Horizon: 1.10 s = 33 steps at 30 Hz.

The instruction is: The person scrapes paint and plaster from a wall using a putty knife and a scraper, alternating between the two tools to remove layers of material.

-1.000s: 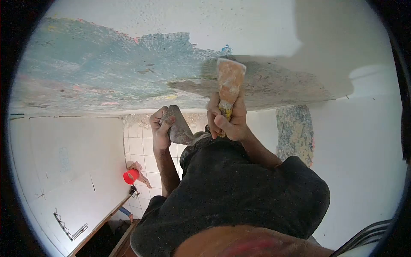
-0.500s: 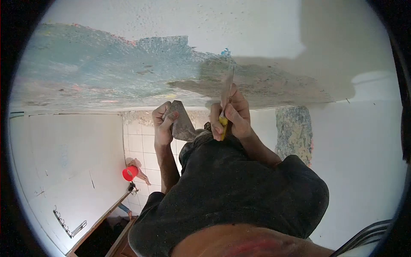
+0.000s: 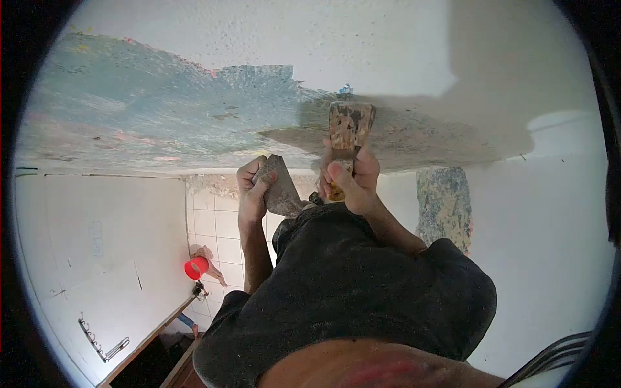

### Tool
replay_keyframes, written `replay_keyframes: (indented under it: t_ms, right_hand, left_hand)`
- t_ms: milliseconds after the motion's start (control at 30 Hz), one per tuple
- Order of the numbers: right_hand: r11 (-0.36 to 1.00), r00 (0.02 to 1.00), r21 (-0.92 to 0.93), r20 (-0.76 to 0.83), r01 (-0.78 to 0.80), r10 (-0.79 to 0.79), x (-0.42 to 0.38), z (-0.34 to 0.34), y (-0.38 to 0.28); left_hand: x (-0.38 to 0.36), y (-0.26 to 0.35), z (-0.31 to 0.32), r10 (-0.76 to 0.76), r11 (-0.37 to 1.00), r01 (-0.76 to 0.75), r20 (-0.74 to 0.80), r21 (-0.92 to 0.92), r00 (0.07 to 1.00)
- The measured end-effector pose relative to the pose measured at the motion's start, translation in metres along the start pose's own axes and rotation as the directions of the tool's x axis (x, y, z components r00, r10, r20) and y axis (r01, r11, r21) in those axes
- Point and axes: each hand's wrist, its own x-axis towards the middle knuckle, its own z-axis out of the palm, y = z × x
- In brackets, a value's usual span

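Scraper (image 3: 350,126) turned flat-on from edge-on, right hand (image 3: 357,185) thumb uppermost, tight round its handle (image 3: 336,192), left hand (image 3: 253,194) clamped on grey plate (image 3: 283,193)

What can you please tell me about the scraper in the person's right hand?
The scraper has a flat blade, wide and straight at its far edge and narrowing toward the grip, mottled tan and dark as if caked with residue over what looks like metal. Yellow shows on its handle, which is mostly covered by the right hand gripping it. The blade points away from the body, in front of the patchy wall; whether its edge touches the wall is unclear.
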Motion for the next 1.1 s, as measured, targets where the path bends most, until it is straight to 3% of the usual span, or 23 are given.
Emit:
replay_keyframes:
  t_ms: [133,233,333,533,633,733,833,1100]
  right_hand:
    - [0.996,0.998,-0.084,0.067,-0.009,0.015,-0.007,-0.001,0.001]
    - [0.989,0.998,-0.137,-0.026,0.055,-0.059,-0.008,-0.003,0.002]
    - [0.959,0.999,-0.280,-0.023,-0.046,0.041,0.001,-0.004,-0.008]
    - [0.991,0.982,0.013,-0.130,-0.135,0.135,-0.005,0.017,-0.018]
    - [0.985,0.978,0.064,-0.126,-0.162,0.169,0.002,0.026,-0.033]
    - [0.986,0.977,-0.040,-0.152,-0.159,0.151,-0.003,0.027,-0.033]
    - [0.960,0.955,-0.016,-0.111,-0.278,0.274,0.010,0.029,-0.049]
    - [0.939,0.936,-0.047,-0.112,-0.342,0.335,0.010,0.033,-0.052]
  left_hand:
    - [-0.002,0.002,0.002,-0.021,1.000,0.021,0.004,-0.022,1.000]
    - [-0.003,0.001,0.001,-0.012,1.000,0.012,0.008,-0.008,1.000]
    - [-0.006,0.001,0.001,-0.003,1.000,0.003,0.014,-0.003,1.000]
    - [-0.013,0.003,0.002,-0.011,1.000,0.011,0.019,-0.010,1.000]
    - [-0.019,0.001,0.001,-0.021,1.000,0.022,0.021,-0.014,1.000]
    - [-0.018,0.006,0.004,-0.014,1.000,0.015,0.027,-0.026,1.000]
    - [-0.021,0.000,0.000,0.005,0.999,-0.004,0.022,-0.045,1.000]
    - [-0.022,-0.004,-0.001,0.010,0.998,-0.009,0.007,-0.057,1.000]
